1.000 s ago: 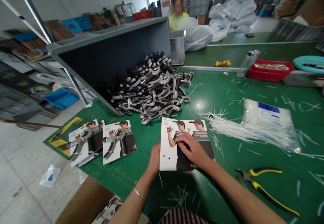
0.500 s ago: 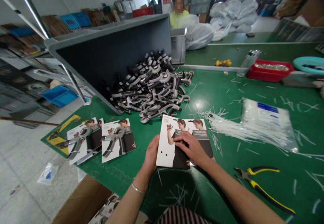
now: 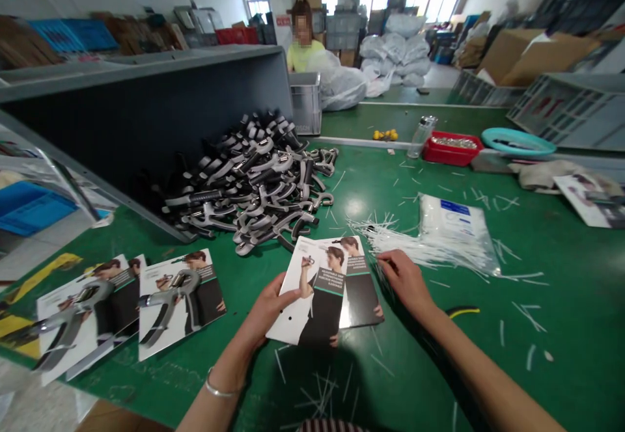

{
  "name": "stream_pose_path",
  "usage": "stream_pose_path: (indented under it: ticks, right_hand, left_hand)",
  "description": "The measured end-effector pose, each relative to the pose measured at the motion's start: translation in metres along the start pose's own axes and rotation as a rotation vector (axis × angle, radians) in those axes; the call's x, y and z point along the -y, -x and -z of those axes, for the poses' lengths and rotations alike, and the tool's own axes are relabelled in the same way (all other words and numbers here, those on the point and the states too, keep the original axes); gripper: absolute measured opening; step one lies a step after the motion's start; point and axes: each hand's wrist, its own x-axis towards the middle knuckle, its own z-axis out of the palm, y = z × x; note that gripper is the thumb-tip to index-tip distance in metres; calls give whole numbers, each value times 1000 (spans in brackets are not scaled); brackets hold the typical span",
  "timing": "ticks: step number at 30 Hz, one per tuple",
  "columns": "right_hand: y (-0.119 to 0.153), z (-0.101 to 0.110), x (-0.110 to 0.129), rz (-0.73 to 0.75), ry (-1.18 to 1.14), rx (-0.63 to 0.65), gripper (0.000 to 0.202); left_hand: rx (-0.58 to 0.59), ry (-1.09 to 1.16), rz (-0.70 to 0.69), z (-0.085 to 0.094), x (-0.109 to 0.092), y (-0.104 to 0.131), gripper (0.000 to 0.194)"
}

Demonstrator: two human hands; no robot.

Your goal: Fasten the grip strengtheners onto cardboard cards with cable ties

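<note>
My left hand (image 3: 267, 308) grips a printed backing card (image 3: 326, 318) by its left edge, thumb on top. Two small punched holes show near its lower left. A second card (image 3: 364, 295) lies partly beneath it. To the right, my right hand (image 3: 406, 283) is at the near edge of a heap of white cable ties (image 3: 407, 244), its fingertips pinched together. Whatever is between those fingertips is too small to make out. On the left, a hand grip strengthener (image 3: 178, 302) lies on a card, and another hand grip strengthener (image 3: 90, 315) lies on cards beside it.
A big grey bin (image 3: 215, 87) lies on its side with a pile of hand grips (image 3: 263, 185) spilling out. A bag of cable ties (image 3: 452, 230), a red tray (image 3: 452, 149) and a yellow-handled tool (image 3: 463, 311) are to the right. A person (image 3: 303, 51) is across the table.
My right hand has left the card and moved right to the cable ties. My left hand now has the top card tilted and shifted off the lower one. The view has turned right.
</note>
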Motion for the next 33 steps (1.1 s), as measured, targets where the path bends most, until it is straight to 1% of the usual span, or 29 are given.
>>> stream_pose_path:
  ticks: [2, 3, 5, 7, 10, 12, 13, 15, 17, 19, 21, 22, 24, 27, 28, 30, 32, 33]
  right_hand:
    - [-13, 14, -24, -14, 211, -17, 15]
    - [-19, 18, -31, -36, 304, -4, 14]
    - [-33, 21, -38, -82, 431, 35, 13]
    - [-45, 20, -39, -80, 449, 63, 14]
    - [-62, 23, -38, 1, 344, 65, 21]
    - [-72, 27, -39, 40, 262, 28, 24]
    - [-77, 30, -39, 41, 214, -1, 25]
    - [-85, 37, -38, -13, 86, -48, 26]
    - [-91, 44, -32, -123, -112, -54, 27]
    - [-94, 50, -24, -217, -347, -27, 30]
    - [-93, 55, -16, -247, -518, -4, 32]
    - [-92, 57, -12, -243, -556, -1, 32]
    - [-88, 61, -6, -221, -548, 9, 30]
    - [-84, 62, 3, -201, -497, -14, 28]
    - [-82, 62, 6, -210, -527, -38, 27]
    - [-77, 58, 18, -238, -659, -90, 25]
    - [-68, 50, 37, -237, -784, -110, 23]
    - [-61, 46, 48, -213, -801, -104, 22]
  left_hand:
    - [33, -75, 1, -6, -9, -15, 56]
    - [41, -104, -5, -9, -13, -22, 53]
    - [43, -112, -6, -12, -19, -32, 50]
    - [44, -26, 0, -11, -18, -32, 48]
    - [15, 214, -7, -2, -5, -18, 45]
    - [-50, 334, -25, 2, 6, -8, 42]
    - [-88, 368, -36, 3, 12, -4, 40]
    - [-141, 384, -58, 3, 18, 0, 38]
    - [-160, 356, -89, 2, 16, 1, 37]
    - [-170, 317, -134, 1, 7, 0, 38]
    - [-188, 277, -178, 2, -4, 0, 38]
    - [-193, 259, -193, 2, -9, 0, 38]
    - [-190, 225, -208, 2, -15, 0, 39]
    - [-155, 181, -198, -4, -16, -1, 40]
    - [-135, 173, -190, -7, -15, 0, 40]
    - [-76, 164, -172, -15, -13, 0, 40]
    - [-9, 159, -163, -21, -13, 2, 39]
    - [11, 156, -163, -23, -13, 2, 39]
